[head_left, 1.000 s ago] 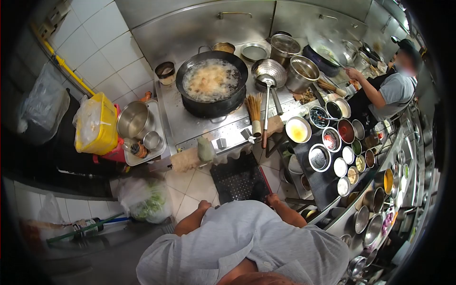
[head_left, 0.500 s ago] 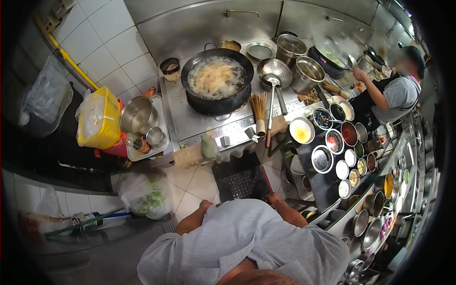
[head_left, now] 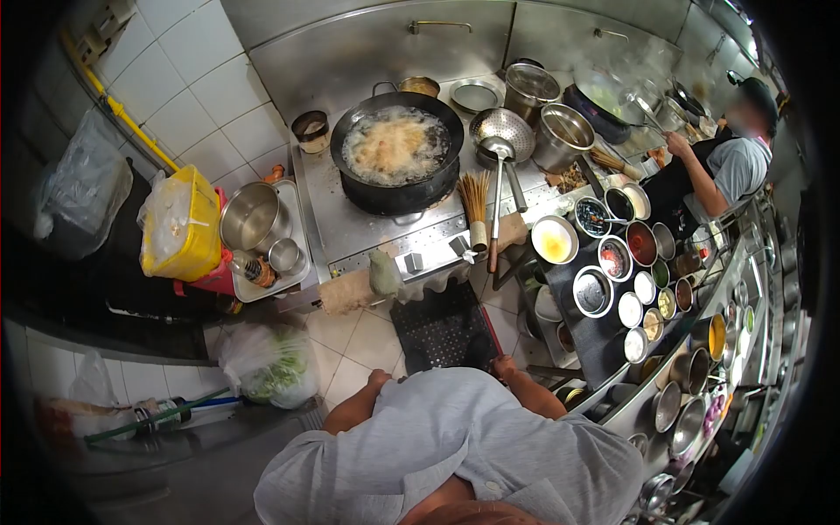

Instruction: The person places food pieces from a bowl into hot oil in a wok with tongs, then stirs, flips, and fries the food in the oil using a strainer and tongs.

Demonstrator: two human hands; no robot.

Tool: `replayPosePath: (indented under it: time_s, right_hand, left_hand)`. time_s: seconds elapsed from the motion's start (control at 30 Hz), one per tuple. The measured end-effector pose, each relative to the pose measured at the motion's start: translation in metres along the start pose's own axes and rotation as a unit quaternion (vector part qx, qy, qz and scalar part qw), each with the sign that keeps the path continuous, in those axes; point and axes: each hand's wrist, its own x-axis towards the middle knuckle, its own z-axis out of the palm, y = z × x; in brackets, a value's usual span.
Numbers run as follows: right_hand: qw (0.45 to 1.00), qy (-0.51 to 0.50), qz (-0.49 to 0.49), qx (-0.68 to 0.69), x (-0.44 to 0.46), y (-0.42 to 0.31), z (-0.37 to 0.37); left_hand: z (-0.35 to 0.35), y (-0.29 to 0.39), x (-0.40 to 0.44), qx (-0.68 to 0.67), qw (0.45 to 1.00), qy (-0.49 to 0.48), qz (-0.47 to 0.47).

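My left hand is low beside my body at the left of my shirt, its fingers mostly hidden. On the other side, my right hand is near the lower end of a thin red edge by the black perforated mat; whether it holds anything is unclear. Ahead, food bubbles in oil in a large black wok on the steel stove. A perforated strainer with a ladle on it lies right of the wok, beside a bamboo brush.
Bowls of seasonings fill the right side. A co-worker stands at a steaming wok. At left are a yellow tub, a tray with a steel pot and a bag of greens. Metal pots stand behind the strainer.
The view has shifted slightly. The co-worker's arm and utensil have moved at the far wok. The food in the near wok keeps bubbling, and my hands stay low beside my body.
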Motion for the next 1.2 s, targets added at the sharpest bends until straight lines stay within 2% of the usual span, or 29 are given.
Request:
replayPosePath:
  time_s: [0.2, 0.27, 0.6, 0.8, 1.2]
  right_hand:
    - [1.000, 0.024, -0.018, 0.006, 0.014, 0.012, 0.006]
    - [0.999, 0.028, -0.025, -0.001, 0.012, 0.011, 0.006]
    - [0.999, 0.039, -0.012, -0.027, -0.006, -0.007, -0.001]
    - [0.999, 0.004, -0.019, -0.025, -0.008, -0.004, -0.005]
    - [0.999, 0.028, -0.022, 0.006, 0.003, 0.011, 0.002]
  left_hand:
    - [0.005, -0.008, 0.010, 0.021, 1.000, -0.003, -0.012]
    - [0.009, -0.013, 0.013, 0.032, 0.998, 0.048, 0.024]
    - [0.010, -0.013, 0.010, 0.012, 1.000, 0.021, 0.018]
    - [0.010, -0.013, 0.009, 0.015, 0.998, 0.020, 0.062]
    - [0.005, -0.007, 0.011, 0.039, 0.995, 0.006, 0.093]
